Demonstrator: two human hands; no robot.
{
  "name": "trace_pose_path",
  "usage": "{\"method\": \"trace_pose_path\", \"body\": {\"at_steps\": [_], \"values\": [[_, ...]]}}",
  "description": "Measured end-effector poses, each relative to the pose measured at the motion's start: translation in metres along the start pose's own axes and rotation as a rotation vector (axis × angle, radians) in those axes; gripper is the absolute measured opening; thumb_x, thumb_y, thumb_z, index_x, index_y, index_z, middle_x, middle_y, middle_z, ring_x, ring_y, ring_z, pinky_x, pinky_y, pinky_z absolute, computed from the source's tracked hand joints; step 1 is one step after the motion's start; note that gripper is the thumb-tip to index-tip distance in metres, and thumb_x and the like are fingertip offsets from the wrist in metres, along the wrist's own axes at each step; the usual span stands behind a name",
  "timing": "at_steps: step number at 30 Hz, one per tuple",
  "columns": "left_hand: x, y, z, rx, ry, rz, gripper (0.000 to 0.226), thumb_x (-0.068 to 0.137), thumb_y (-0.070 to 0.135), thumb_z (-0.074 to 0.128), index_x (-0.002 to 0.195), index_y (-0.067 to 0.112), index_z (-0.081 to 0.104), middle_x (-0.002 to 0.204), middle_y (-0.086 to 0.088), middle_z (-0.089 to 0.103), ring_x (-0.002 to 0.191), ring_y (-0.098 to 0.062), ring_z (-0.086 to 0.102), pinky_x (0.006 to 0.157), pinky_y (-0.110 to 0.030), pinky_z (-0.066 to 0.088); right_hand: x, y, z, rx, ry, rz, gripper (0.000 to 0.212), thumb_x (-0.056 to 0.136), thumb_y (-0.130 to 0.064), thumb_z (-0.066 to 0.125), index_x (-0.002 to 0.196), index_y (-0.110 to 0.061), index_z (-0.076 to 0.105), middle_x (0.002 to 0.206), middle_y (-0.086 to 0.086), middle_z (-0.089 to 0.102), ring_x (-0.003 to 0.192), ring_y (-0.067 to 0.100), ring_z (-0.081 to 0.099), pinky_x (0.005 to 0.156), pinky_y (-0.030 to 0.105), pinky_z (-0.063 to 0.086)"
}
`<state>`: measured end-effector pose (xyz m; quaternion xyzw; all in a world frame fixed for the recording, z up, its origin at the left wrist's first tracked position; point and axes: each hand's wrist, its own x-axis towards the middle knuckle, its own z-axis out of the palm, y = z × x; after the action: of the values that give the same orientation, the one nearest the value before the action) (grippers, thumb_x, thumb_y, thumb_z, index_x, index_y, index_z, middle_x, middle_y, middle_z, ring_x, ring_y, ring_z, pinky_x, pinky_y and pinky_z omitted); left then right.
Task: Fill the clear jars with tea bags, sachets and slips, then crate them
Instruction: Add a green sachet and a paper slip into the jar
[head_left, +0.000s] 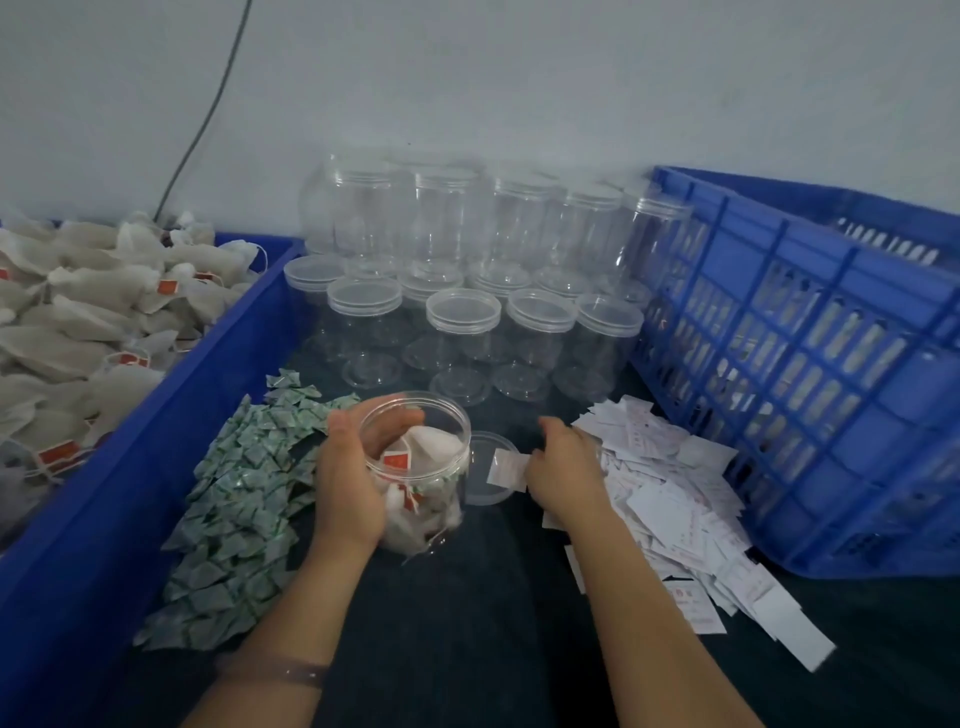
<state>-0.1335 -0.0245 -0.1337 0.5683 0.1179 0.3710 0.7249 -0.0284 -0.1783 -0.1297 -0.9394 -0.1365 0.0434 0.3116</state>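
My left hand (349, 478) grips an open clear jar (423, 467), tilted toward me on the dark table, with tea bags and red tags inside. My right hand (563, 470) pinches a white paper slip (505, 470) just right of the jar's mouth. Under the slip lies the jar's clear lid (480, 496), flat on the table. A heap of green sachets (244, 499) lies left of the jar. A pile of white slips (685, 514) spreads to the right, beside my right hand.
A blue bin (171, 415) of tea bags (78, 317) stands at the left. Several empty lidded clear jars (462, 312) are stacked at the back against the wall. A blue lattice crate (810, 353) stands at the right.
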Motion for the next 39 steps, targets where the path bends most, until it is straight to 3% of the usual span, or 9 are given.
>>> {"method": "trace_pose_path", "body": {"at_steps": [3, 7, 10, 13, 20, 27, 33, 36, 39], "values": [[0.001, -0.001, 0.0, -0.023, -0.008, 0.009, 0.072, 0.085, 0.063, 0.02, 0.097, 0.009, 0.066, 0.087, -0.006, 0.075, 0.091, -0.021, 0.07, 0.087, -0.035, 0.05, 0.011, 0.003, 0.009, -0.137, -0.024, -0.044, 0.042, 0.097, -0.012, 0.05, 0.138, -0.013, 0.049, 0.139, 0.009, 0.052, 0.139, 0.028, 0.032, 0.109, 0.037, 0.03], [0.0, -0.003, -0.002, -0.07, -0.028, 0.009, 0.075, 0.082, 0.068, 0.022, 0.097, 0.01, 0.067, 0.089, -0.007, 0.075, 0.092, -0.02, 0.07, 0.081, -0.026, 0.054, 0.012, 0.002, 0.014, -0.108, 0.023, -0.118, 0.039, 0.096, -0.013, 0.048, 0.134, -0.019, 0.054, 0.12, 0.003, 0.062, 0.123, 0.025, 0.043, 0.101, 0.035, 0.037], [-0.004, -0.007, -0.004, -0.018, -0.058, 0.03, 0.076, 0.086, 0.065, 0.018, 0.103, 0.007, 0.065, 0.097, -0.008, 0.073, 0.096, -0.019, 0.068, 0.084, -0.025, 0.053, 0.01, 0.006, 0.01, -0.156, -0.01, -0.132, 0.042, 0.096, -0.022, 0.054, 0.138, -0.019, 0.05, 0.13, 0.004, 0.056, 0.123, 0.023, 0.046, 0.103, 0.035, 0.039], [-0.007, -0.016, -0.007, -0.008, -0.056, -0.065, 0.084, 0.09, 0.072, 0.012, 0.1, 0.008, 0.066, 0.097, -0.006, 0.072, 0.093, -0.013, 0.067, 0.078, -0.016, 0.051, 0.008, 0.012, 0.003, -0.175, -0.044, -0.132, 0.047, 0.095, -0.027, 0.058, 0.14, -0.018, 0.049, 0.135, 0.005, 0.054, 0.124, 0.023, 0.048, 0.105, 0.036, 0.04], [-0.006, -0.017, -0.009, -0.01, -0.096, -0.123, 0.077, 0.076, 0.067, 0.017, 0.095, 0.01, 0.066, 0.086, 0.0, 0.073, 0.082, -0.007, 0.067, 0.073, -0.015, 0.052, 0.003, 0.008, 0.008, -0.267, -0.043, -0.135, 0.03, 0.099, -0.029, 0.052, 0.127, -0.02, 0.061, 0.122, 0.006, 0.059, 0.118, 0.027, 0.047, 0.098, 0.034, 0.038], [-0.005, -0.015, -0.007, -0.039, -0.111, -0.132, 0.074, 0.076, 0.064, 0.018, 0.093, 0.01, 0.064, 0.075, 0.004, 0.073, 0.074, -0.005, 0.068, 0.067, -0.015, 0.053, -0.001, 0.006, 0.011, 0.042, 0.105, -0.111, 0.004, 0.097, -0.019, 0.055, 0.094, -0.022, 0.057, 0.096, -0.002, 0.062, 0.089, 0.015, 0.056, 0.079, 0.032, 0.047], [-0.004, -0.019, -0.008, -0.031, -0.095, -0.128, 0.072, 0.079, 0.063, 0.018, 0.091, 0.011, 0.065, 0.076, 0.003, 0.074, 0.075, -0.006, 0.069, 0.068, -0.016, 0.053, -0.011, -0.004, 0.001, 0.369, 0.398, -0.233, 0.012, 0.095, -0.013, 0.06, 0.092, -0.024, 0.059, 0.085, -0.014, 0.06, 0.076, -0.003, 0.056, 0.071, 0.012, 0.04], [-0.003, -0.018, -0.007, -0.047, -0.084, -0.143, 0.069, 0.079, 0.061, 0.02, 0.09, 0.01, 0.065, 0.072, 0.002, 0.073, 0.07, -0.006, 0.068, 0.064, -0.016, 0.053, -0.022, -0.024, -0.011, 0.642, 0.51, -0.291, 0.02, 0.092, -0.015, 0.067, 0.085, -0.033, 0.061, 0.08, -0.019, 0.064, 0.077, -0.008, 0.06, 0.068, 0.007, 0.044], [-0.004, -0.017, -0.005, -0.061, -0.068, -0.155, 0.068, 0.078, 0.061, 0.023, 0.088, 0.008, 0.065, 0.07, 0.0, 0.073, 0.067, -0.007, 0.068, 0.061, -0.017, 0.053, -0.033, -0.055, -0.021, 0.889, 0.443, -0.409, 0.026, 0.087, -0.013, 0.072, 0.083, -0.037, 0.065, 0.08, -0.021, 0.07, 0.075, -0.004, 0.064, 0.064, 0.009, 0.048]]}}
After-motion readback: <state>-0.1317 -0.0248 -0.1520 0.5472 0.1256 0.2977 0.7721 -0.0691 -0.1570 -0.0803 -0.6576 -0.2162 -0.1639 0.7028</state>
